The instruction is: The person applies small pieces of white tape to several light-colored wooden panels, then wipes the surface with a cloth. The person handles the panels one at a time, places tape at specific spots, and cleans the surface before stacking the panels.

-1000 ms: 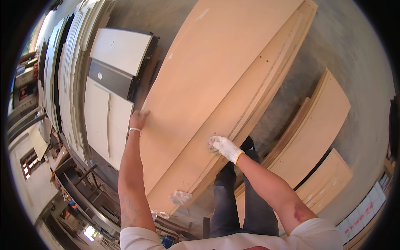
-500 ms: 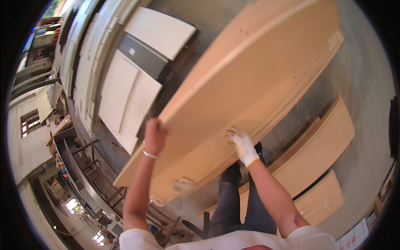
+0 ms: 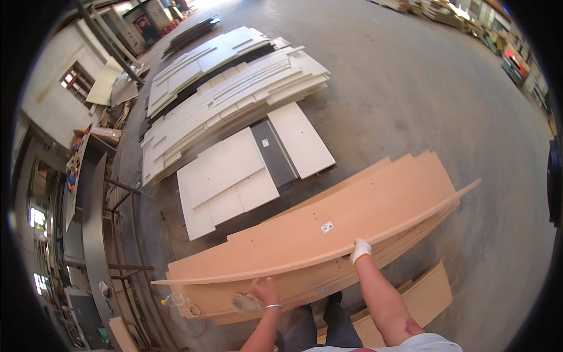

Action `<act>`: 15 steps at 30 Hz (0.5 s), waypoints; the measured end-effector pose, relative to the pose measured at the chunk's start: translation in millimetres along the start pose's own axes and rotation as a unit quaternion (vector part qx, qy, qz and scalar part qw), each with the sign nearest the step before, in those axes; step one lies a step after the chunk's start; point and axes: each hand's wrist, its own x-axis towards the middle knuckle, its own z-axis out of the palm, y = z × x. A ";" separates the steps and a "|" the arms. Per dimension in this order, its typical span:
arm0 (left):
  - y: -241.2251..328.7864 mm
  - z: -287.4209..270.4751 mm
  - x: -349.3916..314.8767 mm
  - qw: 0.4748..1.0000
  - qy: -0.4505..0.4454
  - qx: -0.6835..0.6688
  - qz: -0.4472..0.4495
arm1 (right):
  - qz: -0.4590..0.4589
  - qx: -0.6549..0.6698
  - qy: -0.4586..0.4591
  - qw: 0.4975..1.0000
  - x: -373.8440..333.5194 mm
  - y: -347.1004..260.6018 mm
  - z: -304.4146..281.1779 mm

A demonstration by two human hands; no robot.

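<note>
Tan wooden boards [image 3: 287, 234] lie in a pile in the lower middle of the frame. White boards [image 3: 229, 101] lie stacked at upper left. One long tan board [image 3: 311, 262] shows its edge across the tan pile. Gloved right hand [image 3: 360, 252] and bare left hand [image 3: 265, 291] both curl their fingers over that edge, gripping it. Above is a small white sticker [image 3: 326, 227].

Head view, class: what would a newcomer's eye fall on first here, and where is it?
Probably the long light-brown board, seen edge-on across the lower middle, with the bare left hand and the white-gloved right hand at it. Next, perhaps the dark panel between pale panels just beyond, and the long stack of white boards farther off, upper left of centre.
</note>
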 end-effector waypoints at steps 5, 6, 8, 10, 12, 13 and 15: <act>-66.3 -20.7 69.3 0.711 -0.049 -0.514 -0.477 | 0.002 -0.054 0.008 0.998 38.6 6.0 -32.6; -72.5 -20.8 83.9 0.705 -0.089 -0.539 -0.452 | 0.032 -0.019 -0.011 0.999 40.5 3.3 -34.8; -75.4 -16.2 108.2 0.697 -0.110 -0.521 -0.480 | 0.021 -0.050 -0.037 0.998 37.6 -2.7 -36.3; -70.8 -10.1 128.3 0.714 -0.118 -0.456 -0.518 | 0.022 -0.096 -0.008 0.995 27.4 -6.4 -38.4; -68.1 -12.0 136.4 0.721 -0.101 -0.397 -0.558 | 0.029 -0.157 0.033 0.987 13.8 -6.2 -45.4; -68.3 -15.0 134.4 0.728 -0.117 -0.392 -0.550 | 0.031 -0.132 0.008 0.991 6.7 -4.1 -52.8; -67.2 -24.9 126.9 0.763 -0.136 -0.368 -0.513 | 0.020 -0.030 -0.049 0.998 -8.0 1.7 -74.0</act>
